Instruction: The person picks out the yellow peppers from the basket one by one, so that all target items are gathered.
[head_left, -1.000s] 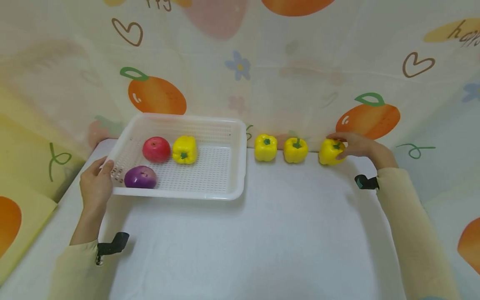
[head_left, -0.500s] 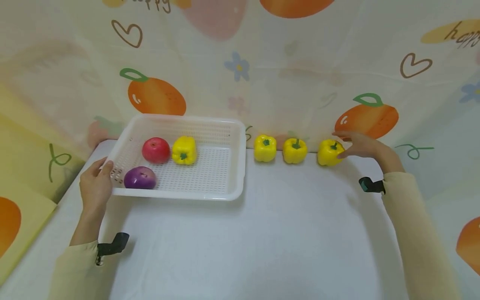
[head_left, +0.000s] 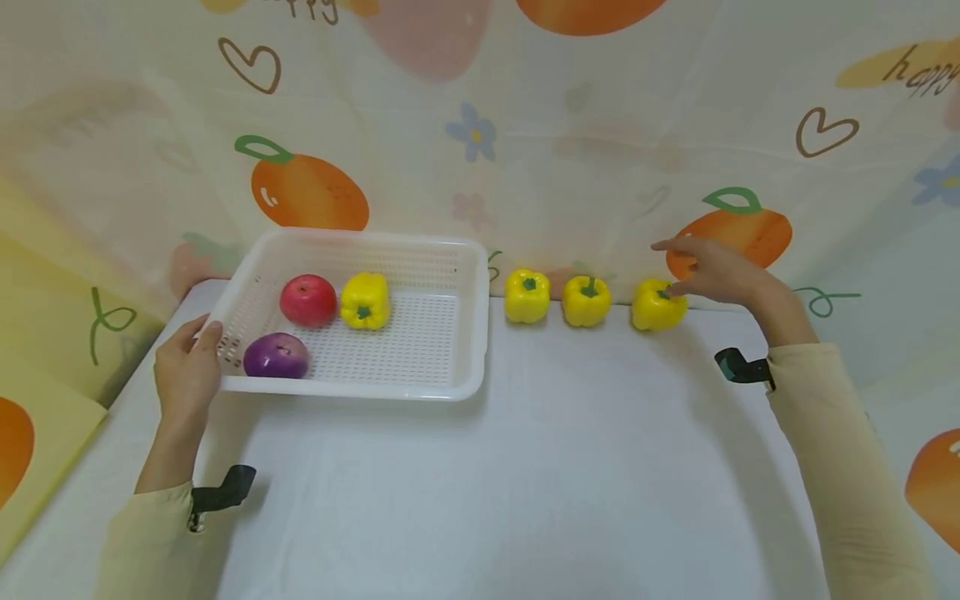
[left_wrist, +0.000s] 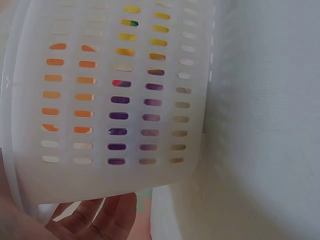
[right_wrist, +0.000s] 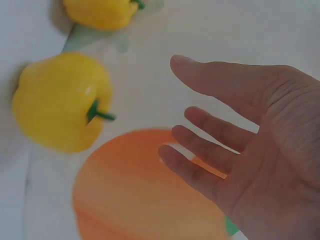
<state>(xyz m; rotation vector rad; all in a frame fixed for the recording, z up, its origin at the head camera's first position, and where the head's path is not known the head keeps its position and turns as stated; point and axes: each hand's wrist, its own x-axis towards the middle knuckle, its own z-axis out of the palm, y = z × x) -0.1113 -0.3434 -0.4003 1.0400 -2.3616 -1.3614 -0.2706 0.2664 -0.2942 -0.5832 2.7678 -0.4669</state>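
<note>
My left hand (head_left: 187,367) grips the left rim of a white plastic basket (head_left: 352,389); in the left wrist view its fingers curl under the basket's edge. Inside lie a red apple-like fruit (head_left: 308,301), a yellow bell pepper (head_left: 365,301) and a purple, rounded eggplant-like vegetable (head_left: 276,356). My right hand (head_left: 720,271) holds nothing, its fingers extended above the rightmost yellow bell pepper (head_left: 659,305). The right wrist view shows that pepper (right_wrist: 62,102) apart from the fingertips. Two more peppers, a middle one (head_left: 587,301) and a left one (head_left: 527,296), stand in the same row.
A white cloth covers the table (head_left: 525,483). Behind it hangs a curtain (head_left: 570,167) printed with oranges, hearts and flowers, right at the table's back edge. A yellow cloth panel (head_left: 52,358) borders the left side.
My right hand has let go of the rightmost pepper and lifted up off it, fingers spreading. The pepper stays in the row. The left hand and basket hold their place.
</note>
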